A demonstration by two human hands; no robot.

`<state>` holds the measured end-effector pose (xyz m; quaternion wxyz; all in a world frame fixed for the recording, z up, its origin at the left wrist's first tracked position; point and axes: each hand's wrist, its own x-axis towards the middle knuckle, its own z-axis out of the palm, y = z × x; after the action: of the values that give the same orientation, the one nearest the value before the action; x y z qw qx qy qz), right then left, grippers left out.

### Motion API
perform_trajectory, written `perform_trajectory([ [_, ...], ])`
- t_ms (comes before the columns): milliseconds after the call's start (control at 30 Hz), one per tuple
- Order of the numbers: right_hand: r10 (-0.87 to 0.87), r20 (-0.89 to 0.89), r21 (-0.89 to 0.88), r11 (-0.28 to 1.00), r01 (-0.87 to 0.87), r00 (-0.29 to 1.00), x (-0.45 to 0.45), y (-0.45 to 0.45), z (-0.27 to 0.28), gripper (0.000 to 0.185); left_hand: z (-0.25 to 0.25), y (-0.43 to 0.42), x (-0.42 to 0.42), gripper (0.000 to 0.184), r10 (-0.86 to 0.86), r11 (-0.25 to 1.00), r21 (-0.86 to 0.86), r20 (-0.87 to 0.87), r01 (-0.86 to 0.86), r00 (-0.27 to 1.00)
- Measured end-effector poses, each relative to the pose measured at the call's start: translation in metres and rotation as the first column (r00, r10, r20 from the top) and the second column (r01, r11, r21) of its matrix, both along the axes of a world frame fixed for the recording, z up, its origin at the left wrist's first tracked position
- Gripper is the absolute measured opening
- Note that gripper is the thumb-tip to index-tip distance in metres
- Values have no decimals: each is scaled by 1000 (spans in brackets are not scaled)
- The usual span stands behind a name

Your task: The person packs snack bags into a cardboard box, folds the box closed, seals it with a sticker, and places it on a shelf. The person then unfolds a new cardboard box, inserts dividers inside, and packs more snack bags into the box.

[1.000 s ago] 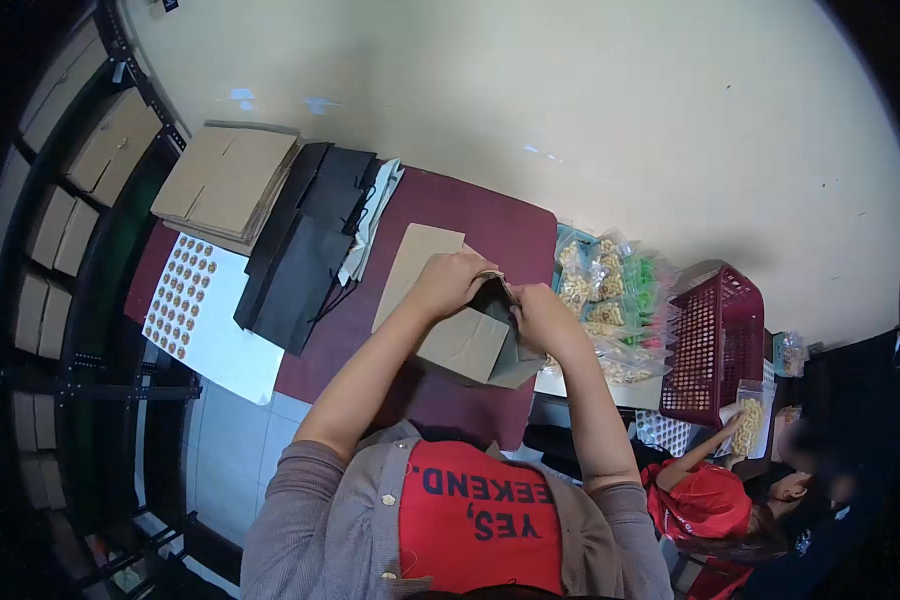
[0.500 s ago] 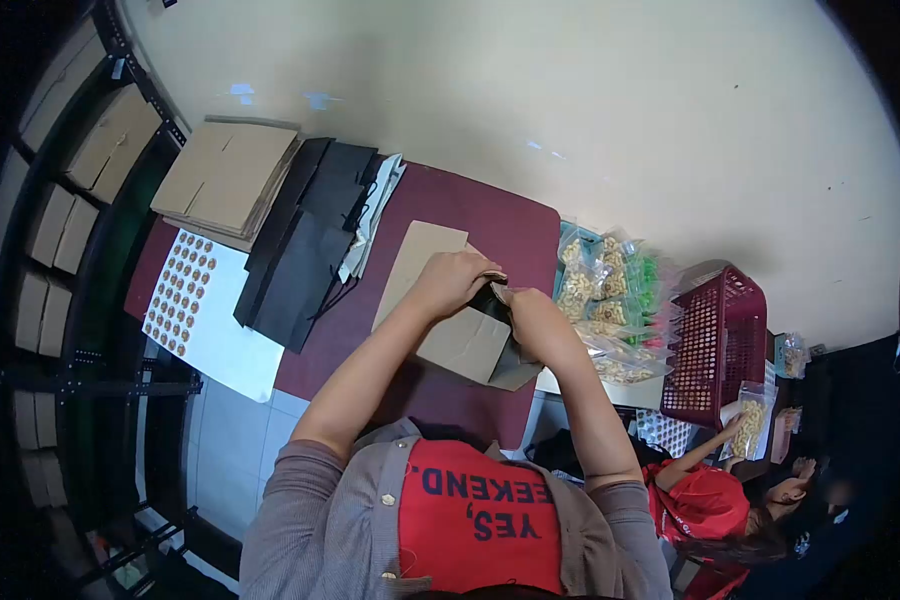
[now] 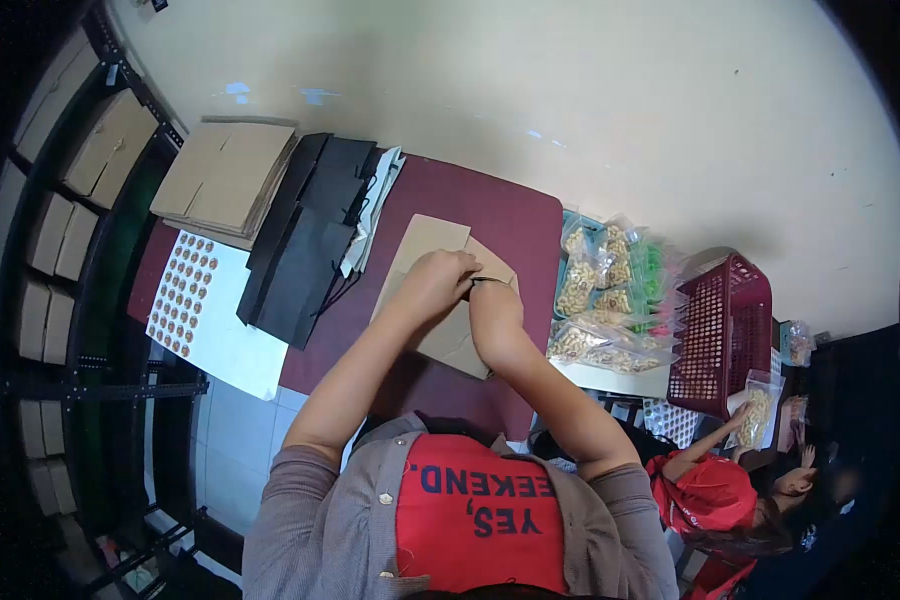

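Observation:
A partly folded brown cardboard box [image 3: 438, 232] lies on the maroon table, with flaps showing around my hands. My left hand [image 3: 442, 282] is closed at the middle of the box, its fingertips on an upper flap edge. Close beside it, my right hand [image 3: 495, 308] is bent inward, with its fingers closed on the cardboard. A thin dark gap [image 3: 488, 280] shows between the hands. My hands hide much of the box's middle, and my right fingertips are partly out of sight.
Flat cardboard [image 3: 220, 180], black paper bags [image 3: 305, 240] and a sticker sheet [image 3: 232, 320] lie to the left. Snack packets [image 3: 610, 290] and a maroon basket [image 3: 715, 340] stand to the right. Another person [image 3: 705, 490] holds a packet [image 3: 757, 410].
My right hand has moved left and turned inward, closer to my left hand. The dark opening in the box has narrowed, and its right-hand flap now lies folded in.

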<state>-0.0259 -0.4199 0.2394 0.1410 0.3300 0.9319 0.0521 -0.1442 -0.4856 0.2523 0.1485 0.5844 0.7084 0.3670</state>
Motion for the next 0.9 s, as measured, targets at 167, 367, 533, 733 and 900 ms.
perform_trajectory([
  [167, -49, -307, -426, 900, -91, 950, 24, 11, 60, 40, -24, -3, 3, 26, 27, 988, 148, 72, -38, 997],
  [367, -396, -633, -750, 528, -399, 665, 99, 19, 62, 66, -25, -14, 18, 37, 80, 965, 248, 22, -83, 997],
  [533, -468, -774, -633, 573, -520, 426, 105, -31, 7, 77, -27, -14, 29, 48, 91, 964, 253, -9, -86, 996],
  [733, -171, -830, -428, 805, -410, 532, 81, -28, -11, 66, -42, -10, 28, 58, 194, 974, 131, -67, -184, 979],
  [900, -112, -806, -378, 853, -359, 581, 67, -31, -25, 54, -35, -18, 2, 54, -18, 1000, -2, -68, 17, 998],
])
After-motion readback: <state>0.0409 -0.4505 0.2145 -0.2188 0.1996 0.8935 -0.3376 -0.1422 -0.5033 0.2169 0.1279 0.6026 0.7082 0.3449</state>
